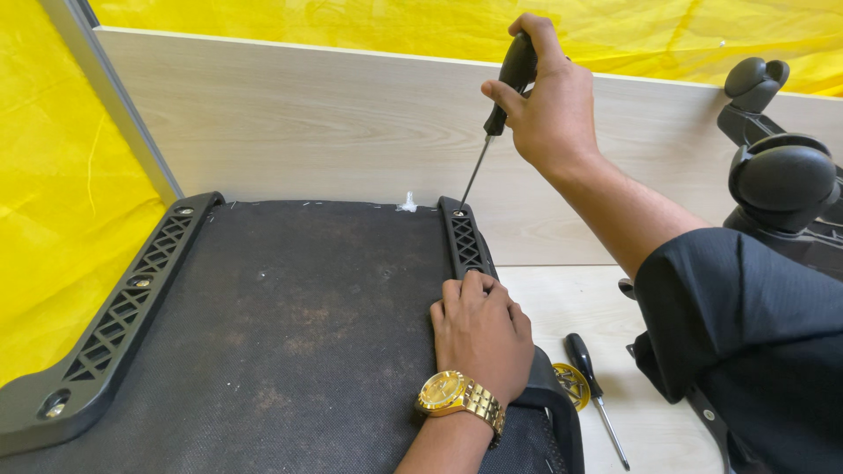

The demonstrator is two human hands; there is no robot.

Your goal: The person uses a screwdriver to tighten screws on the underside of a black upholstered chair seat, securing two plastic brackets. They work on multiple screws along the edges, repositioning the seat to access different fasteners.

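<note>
**Screwdriver on the seat's right bracket**

The right hand (549, 105) is closed around the black handle of a screwdriver (492, 123), held tilted, with the thin shaft running down and to the left. Its tip meets a screw (458, 213) at the far end of the right bracket (467, 241), close to the far edge of the bench (562, 298).

The left hand (481, 333) lies palm down, fingers curled, pressing on the near part of the same bracket and the seat (290, 333); it grips nothing. A gold watch (452, 395) sits on its wrist.

The seat is a dark fabric-covered panel, scuffed and stained with brownish patches. Two black plastic brackets with lattice cut-outs run along its sides. The left bracket (114, 325) shows screws along its length and one at its near end.

A pale wooden board (307, 123) stands upright behind the seat, along the bench's far edge. On the bench to the right of the seat lies a second screwdriver (593, 386) beside a small yellow round object (571, 384). A black chair base with casters (777, 167) is at the right edge. Yellow sheeting (53, 219) hangs behind and to the left.
</note>
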